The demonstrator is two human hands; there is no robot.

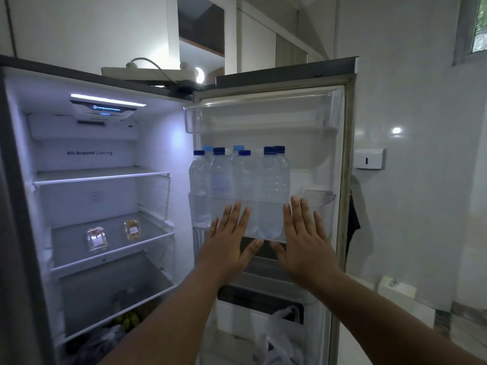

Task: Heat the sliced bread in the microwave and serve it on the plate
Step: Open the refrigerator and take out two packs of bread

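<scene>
Now at the open fridge [110, 196], the person is hunting for bread.
Two clear packets [97, 238], likely the bread, sit on a left shelf; left hand [228, 243] and right hand [303, 246] hover flat and empty before door bottles [237, 185]; reaching left comes next.

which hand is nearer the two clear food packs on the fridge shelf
Left. The left hand is raised just right of the food packs; the right hand is further right, before the door's water bottles.

Count: seven capped water bottles [274, 185] in the door bin [316, 204]; two clear food packs [97, 239] on the shelf [147, 233]; two hands [229, 248].
</scene>
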